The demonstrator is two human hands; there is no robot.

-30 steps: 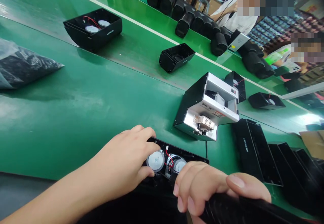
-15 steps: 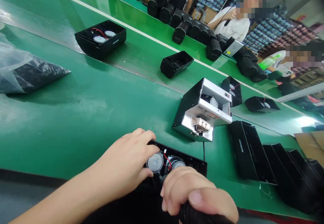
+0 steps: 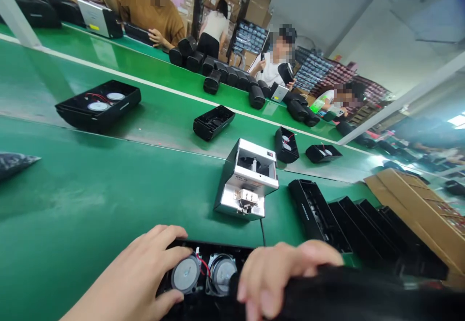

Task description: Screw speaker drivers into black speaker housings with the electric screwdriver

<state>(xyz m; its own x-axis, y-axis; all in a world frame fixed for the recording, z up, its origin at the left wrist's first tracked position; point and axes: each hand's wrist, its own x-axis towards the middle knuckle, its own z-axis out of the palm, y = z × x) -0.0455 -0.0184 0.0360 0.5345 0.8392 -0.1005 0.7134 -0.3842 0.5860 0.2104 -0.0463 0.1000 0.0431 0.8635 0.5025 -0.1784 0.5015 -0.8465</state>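
In front of me lies a black speaker housing (image 3: 241, 252), its inside facing up, with two round speaker drivers (image 3: 224, 273) and a red wire in it. My left hand (image 3: 148, 267) steadies it, fingers on the far edge and thumb bent round the left driver (image 3: 185, 274). Over its right part is my right hand (image 3: 279, 275), wrapped round a dark, blurred electric screwdriver (image 3: 348, 292). The screwdriver's tip is hidden. Beyond the housing stands a silver and black screw feeder (image 3: 250, 180).
Black housings (image 3: 317, 212) stand in a row at right beside a cardboard box (image 3: 417, 214). More housings, some with drivers (image 3: 98, 103), sit along the green bench's far strip. A plastic bag (image 3: 16, 163) lies at left. Several co-workers (image 3: 156, 16) sit across the line.
My view has swung up and right, so the bench things appear further left. My right hand has turned, with the screwdriver now lying towards the right. My left hand stays at the left driver.
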